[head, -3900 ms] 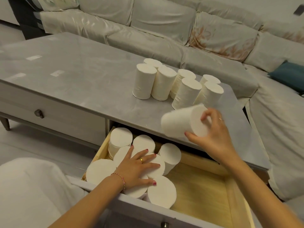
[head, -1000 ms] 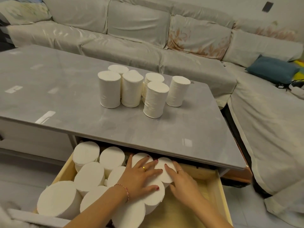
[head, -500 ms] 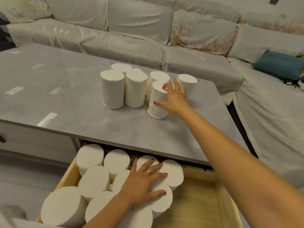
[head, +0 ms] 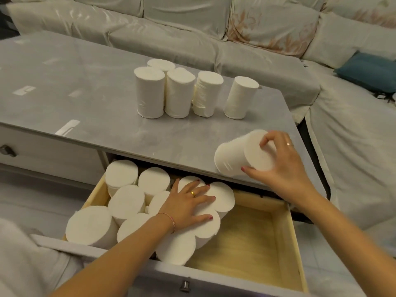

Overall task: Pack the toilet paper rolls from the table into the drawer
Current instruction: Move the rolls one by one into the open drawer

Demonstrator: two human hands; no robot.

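While the right hand (head: 285,168) grips a white cylindrical toilet paper roll (head: 240,155) by its flat end, fingers and thumb curled round the rim, the roll lies tilted on its side above the near right corner of the grey stone-look table top (head: 85,103), close to the front edge. The left hand (head: 186,205) lies flat with fingers spread and straight, pressing on the tops of the white rolls packed in the drawer (head: 128,202). These rolls stand on end, crowded together in the left half of the open pale wooden drawer (head: 252,243), whose right half shows its bare wood floor. A gold ring shows on a finger of each hand, and a thin red string bracelet (head: 169,219) circles the left wrist. The drawer's grey front panel carries a small dark metal knob (head: 186,286) near the bottom of the view.

Farther back on the table top, five more white rolls (head: 179,93) stand upright: four close together, one of them behind the others, and a fifth (head: 241,97) set a little apart to the right. Beyond the table runs a pale grey sofa (head: 171,35) with floral-printed cushions, and a teal cushion (head: 368,71) rests at the right edge. Another dark knob (head: 7,150) sits on a closed drawer front at far left.
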